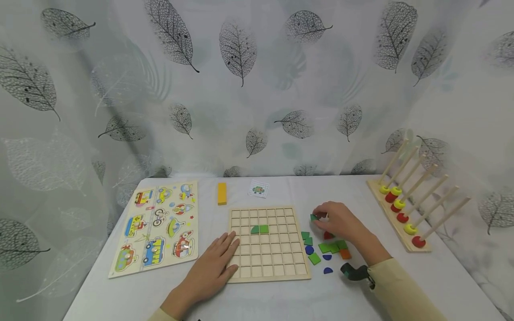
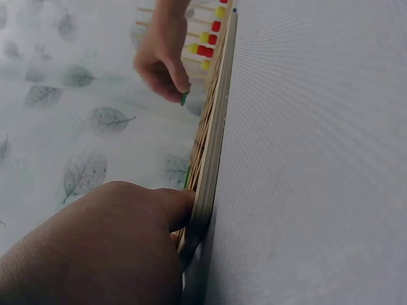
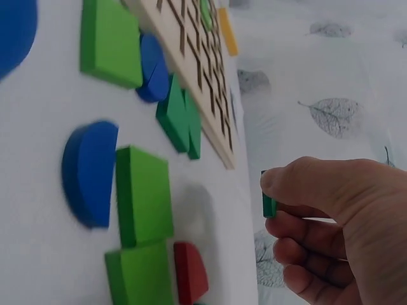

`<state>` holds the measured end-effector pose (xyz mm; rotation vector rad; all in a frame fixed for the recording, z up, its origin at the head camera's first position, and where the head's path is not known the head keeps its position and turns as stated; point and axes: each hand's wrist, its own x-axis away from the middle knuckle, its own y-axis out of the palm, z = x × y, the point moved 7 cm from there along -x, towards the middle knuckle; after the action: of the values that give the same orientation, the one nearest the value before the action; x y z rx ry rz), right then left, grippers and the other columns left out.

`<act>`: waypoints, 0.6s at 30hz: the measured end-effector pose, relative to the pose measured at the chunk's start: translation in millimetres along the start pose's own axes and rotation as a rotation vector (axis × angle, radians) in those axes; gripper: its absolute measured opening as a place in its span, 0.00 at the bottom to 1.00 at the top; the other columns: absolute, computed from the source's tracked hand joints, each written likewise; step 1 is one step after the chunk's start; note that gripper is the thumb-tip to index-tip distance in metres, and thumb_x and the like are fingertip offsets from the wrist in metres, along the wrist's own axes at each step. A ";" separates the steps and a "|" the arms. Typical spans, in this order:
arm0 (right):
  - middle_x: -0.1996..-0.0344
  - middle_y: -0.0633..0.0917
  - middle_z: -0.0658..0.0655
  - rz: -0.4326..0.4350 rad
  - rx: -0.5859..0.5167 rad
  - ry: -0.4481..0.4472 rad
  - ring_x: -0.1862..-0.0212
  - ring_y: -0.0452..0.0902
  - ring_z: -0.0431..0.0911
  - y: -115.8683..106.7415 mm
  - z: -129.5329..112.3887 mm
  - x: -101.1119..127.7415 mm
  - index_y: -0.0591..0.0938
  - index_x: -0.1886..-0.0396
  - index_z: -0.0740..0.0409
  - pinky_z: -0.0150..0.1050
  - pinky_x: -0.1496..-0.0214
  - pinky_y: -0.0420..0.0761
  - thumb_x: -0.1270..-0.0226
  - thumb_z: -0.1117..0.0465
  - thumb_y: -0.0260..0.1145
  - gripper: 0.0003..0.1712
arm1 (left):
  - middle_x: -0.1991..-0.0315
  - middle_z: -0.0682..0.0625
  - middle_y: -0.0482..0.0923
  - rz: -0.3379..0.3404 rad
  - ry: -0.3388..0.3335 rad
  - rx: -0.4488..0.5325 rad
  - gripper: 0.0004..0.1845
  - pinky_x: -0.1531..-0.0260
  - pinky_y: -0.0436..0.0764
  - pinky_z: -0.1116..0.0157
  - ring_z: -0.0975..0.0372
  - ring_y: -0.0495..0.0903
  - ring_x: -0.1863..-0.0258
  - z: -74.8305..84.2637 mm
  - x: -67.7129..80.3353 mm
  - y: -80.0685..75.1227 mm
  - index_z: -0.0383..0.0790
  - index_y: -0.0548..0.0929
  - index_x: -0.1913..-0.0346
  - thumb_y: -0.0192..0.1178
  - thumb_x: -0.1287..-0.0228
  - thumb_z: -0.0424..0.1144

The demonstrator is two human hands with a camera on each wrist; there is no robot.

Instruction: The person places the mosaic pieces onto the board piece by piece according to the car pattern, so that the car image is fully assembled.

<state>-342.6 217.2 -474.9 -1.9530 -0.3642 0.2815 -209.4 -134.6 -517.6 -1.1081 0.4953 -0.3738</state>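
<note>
A wooden grid board (image 1: 269, 280) lies in the middle of the table. A dark green rounded piece (image 1: 254, 229) and a light green square (image 1: 263, 228) sit side by side in its cells. My left hand (image 1: 213, 269) rests with extended fingers on the board's left edge, thumb near the front corner. Beyond the board's right side, my right hand (image 1: 341, 220) pinches a small dark green block (image 3: 268, 197) between thumb and fingers, raised above the table in the right wrist view. Its full shape is partly hidden. Under this hand lies a red piece (image 1: 328, 235).
Several loose pieces lie right of the board, including a light green square (image 1: 314, 258), a blue half-round (image 1: 328, 270) and an orange piece (image 1: 345, 253). A picture puzzle (image 1: 155, 267) is at left, a bead rack (image 1: 419, 248) at right. Behind are a yellow block (image 1: 222, 194) and a card (image 1: 259, 189).
</note>
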 end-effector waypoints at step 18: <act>0.62 0.88 0.48 0.078 -0.003 -0.124 0.57 0.83 0.45 -2.4 -42.5 -6.9 0.92 0.52 0.58 0.47 0.50 0.88 0.32 0.59 0.81 0.13 | 0.14 0.40 0.55 -0.003 0.005 -0.017 0.35 0.17 0.55 0.47 0.46 0.54 0.15 0.8 0.0 -0.3 0.34 0.65 0.16 0.56 0.16 0.49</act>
<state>-334.1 179.6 -455.8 -1.9606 -0.3695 0.4538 -208.9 -134.1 -517.0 -1.1246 0.5024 -0.3755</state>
